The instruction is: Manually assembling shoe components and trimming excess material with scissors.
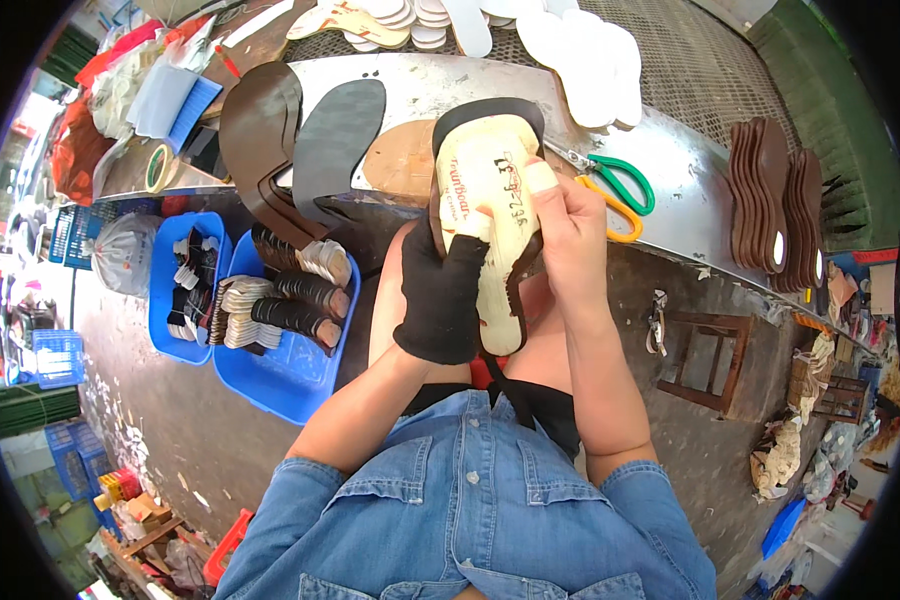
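Your gloved left hand (442,290) and bare right hand (568,235) both pinch the pale insole with its dark brown upper (490,190), just before the metal workbench (670,180); the upper's edge looks partly attached.

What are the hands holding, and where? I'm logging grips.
Both hold a shoe sole: the gloved left hand grips its left edge, the right hand its right edge.

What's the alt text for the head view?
Both hands hold a pale shoe insole edged with dark material above the lap: the black-gloved left hand grips its side, the bare right hand its top. Scissors lie on the metal workbench beyond.
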A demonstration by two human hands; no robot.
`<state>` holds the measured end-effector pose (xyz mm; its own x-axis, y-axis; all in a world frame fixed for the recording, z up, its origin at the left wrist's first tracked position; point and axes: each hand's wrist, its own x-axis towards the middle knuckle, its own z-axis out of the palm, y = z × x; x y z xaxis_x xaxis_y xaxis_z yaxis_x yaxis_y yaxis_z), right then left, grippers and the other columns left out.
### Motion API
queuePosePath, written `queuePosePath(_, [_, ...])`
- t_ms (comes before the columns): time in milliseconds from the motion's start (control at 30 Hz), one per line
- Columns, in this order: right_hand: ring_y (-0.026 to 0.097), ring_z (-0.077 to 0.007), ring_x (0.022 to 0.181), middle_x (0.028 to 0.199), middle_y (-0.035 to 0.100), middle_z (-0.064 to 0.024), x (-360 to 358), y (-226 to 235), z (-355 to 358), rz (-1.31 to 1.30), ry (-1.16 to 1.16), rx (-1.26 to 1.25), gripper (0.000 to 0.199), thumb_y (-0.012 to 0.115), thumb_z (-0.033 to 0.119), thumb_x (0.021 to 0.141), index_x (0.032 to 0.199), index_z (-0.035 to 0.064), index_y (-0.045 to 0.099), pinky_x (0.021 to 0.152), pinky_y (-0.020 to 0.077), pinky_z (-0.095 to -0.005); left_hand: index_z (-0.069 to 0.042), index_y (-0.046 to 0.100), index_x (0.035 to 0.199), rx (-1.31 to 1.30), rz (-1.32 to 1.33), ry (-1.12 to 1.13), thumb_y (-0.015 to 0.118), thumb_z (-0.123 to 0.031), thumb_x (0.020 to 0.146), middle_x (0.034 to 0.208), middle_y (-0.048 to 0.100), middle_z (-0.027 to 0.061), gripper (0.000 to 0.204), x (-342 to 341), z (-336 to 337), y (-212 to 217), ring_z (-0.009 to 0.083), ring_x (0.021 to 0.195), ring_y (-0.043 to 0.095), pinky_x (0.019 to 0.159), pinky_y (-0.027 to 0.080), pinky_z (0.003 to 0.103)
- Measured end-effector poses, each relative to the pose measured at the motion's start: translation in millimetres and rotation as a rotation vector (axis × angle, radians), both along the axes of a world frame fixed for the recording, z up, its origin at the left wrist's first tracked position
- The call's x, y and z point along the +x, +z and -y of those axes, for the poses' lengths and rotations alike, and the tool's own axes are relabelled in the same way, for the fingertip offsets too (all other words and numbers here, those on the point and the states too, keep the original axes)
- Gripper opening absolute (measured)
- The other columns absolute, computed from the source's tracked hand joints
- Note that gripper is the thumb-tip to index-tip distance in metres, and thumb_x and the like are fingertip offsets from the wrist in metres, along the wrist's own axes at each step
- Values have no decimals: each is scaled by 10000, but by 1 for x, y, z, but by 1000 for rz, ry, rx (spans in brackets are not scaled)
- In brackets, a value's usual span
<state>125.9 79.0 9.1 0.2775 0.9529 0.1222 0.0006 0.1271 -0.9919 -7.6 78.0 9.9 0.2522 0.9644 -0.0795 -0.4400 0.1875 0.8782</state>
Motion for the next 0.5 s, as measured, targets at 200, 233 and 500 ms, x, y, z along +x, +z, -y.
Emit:
queuePosePath(200, [398,-23,540,611,503,43,-15,11,13,-339,-64,66,269,559,233,948,819,-3,573,462,333,-237,6,516,1213,57,75,58,594,-242,913,1073,627,99,397,2,-7,13,160,900,630,743,516,284])
queuePosePath(233, [399,-26,541,607,494,45,-12,11,16,-248,-24,15,261,574,222,938,803,0,564,465,335,-234,2,520,1212,64,108,76,600,-226,906,1062,630,93,390,2,-7,15,148,884,624,725,511,278])
queuePosePath(500, [485,-54,626,742,575,-51,-19,12,26,-364,53,69,142,654,102,847,829,-6,564,574,390,-215,-9,489,1258,-100,342,-4,529,-293,932,1144,598,100,434,-1,-26,17,188,966,612,803,506,305])
